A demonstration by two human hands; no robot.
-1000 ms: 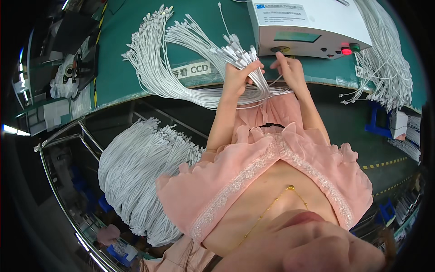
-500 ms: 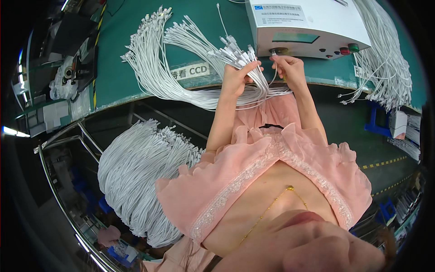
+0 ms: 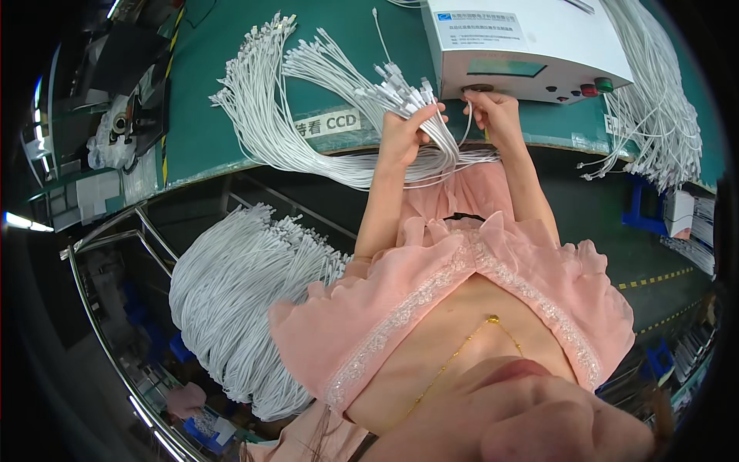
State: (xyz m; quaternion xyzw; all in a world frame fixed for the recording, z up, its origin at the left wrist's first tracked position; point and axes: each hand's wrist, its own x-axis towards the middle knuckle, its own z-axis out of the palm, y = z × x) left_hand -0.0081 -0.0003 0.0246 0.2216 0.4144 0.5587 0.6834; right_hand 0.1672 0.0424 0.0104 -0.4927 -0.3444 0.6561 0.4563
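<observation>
My left hand [image 3: 404, 137] is closed around a bundle of white cables [image 3: 399, 91], their plugs sticking up past the fingers. Thumb and fingers of my right hand [image 3: 499, 115] pinch the end of a single white cable [image 3: 466, 129] at a round socket [image 3: 479, 88] low on the front of a white tester box [image 3: 566, 46]. The plug itself is covered by the fingers, so how far it sits in the socket cannot be seen. From my left hand the bundle's length curves down along the bench edge and off to the left.
The green bench [image 3: 208, 142] carries more loose white cable ends [image 3: 265, 46] and a printed label [image 3: 329, 123]. The box has a small screen [image 3: 506, 69], a red button [image 3: 589, 90] and a green button [image 3: 603, 84]. White cables [image 3: 662, 115] hang at right; a large pile [image 3: 239, 300] lies on a metal-framed rack [image 3: 96, 319].
My right hand has moved slightly up against the box's socket, and the white plug seen at its fingertips is now hidden. My left hand keeps hold of the bundle; the whole view shifted slightly.
</observation>
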